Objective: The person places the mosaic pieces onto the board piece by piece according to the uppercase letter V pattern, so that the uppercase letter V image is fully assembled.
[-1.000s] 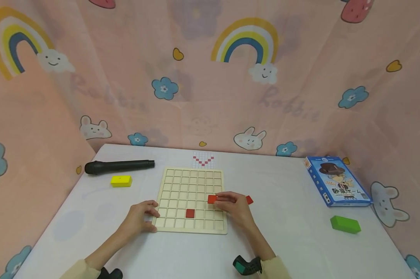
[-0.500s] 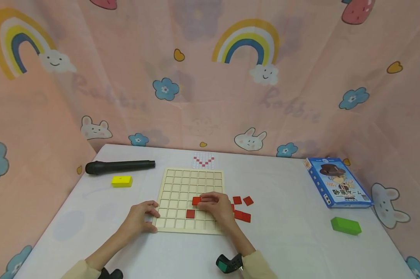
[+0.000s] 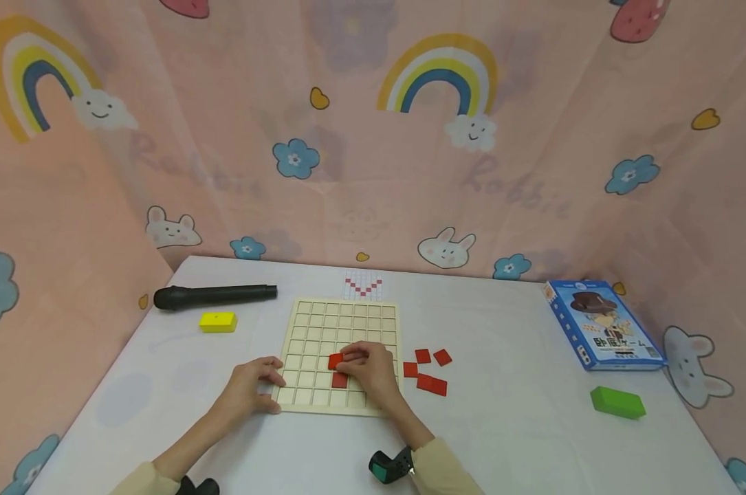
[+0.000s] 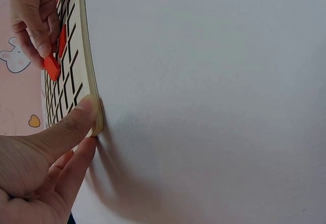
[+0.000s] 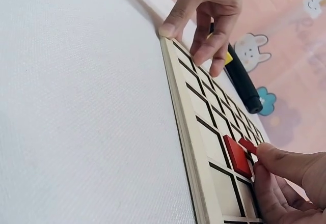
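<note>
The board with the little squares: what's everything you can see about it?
This grid board is pale cream, looks wooden and is roughly square, with a plain rim and lines splitting it into small cells. It lies flat on the white table. One red tile sits in the second row from its near edge; the right hand pinches a second tile just beyond. The left hand holds its near left corner.

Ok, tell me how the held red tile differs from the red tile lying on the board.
The held tile is pinched by the right hand; the lying tile sits in a cell of the board. The held tile is tilted, the lying tile flat. Both are red.
</note>
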The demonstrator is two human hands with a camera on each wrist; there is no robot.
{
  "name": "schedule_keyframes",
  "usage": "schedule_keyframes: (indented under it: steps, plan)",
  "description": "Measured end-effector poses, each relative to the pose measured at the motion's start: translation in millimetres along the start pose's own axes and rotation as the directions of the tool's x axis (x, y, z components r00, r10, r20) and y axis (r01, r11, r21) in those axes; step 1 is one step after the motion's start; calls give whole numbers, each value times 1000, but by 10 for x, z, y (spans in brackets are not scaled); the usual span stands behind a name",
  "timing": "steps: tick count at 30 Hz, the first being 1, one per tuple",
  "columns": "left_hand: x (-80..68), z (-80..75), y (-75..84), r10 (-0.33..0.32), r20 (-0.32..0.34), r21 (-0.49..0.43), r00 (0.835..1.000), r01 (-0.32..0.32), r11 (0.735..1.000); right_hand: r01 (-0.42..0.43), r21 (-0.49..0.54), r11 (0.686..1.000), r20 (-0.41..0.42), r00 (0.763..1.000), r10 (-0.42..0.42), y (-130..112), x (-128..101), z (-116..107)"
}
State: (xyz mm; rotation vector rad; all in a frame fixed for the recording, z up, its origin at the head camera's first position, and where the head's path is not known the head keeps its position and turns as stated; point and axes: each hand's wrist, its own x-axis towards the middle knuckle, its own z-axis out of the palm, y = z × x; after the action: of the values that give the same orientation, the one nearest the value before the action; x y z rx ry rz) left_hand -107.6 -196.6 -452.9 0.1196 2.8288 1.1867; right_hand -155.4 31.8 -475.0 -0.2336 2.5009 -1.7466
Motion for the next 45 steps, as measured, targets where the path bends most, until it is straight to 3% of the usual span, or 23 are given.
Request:
schedule_keyframes:
  steps: [14,45]
  plan:
    - [-6,-2,34,-16,3,-1,1000,16,1000,22,-47,999,12,1000,-21,-54,31,54]
    - [7,-5,35,-31,5,10,1000,31,999,-29,46,999,54,998,27,-34,92,41]
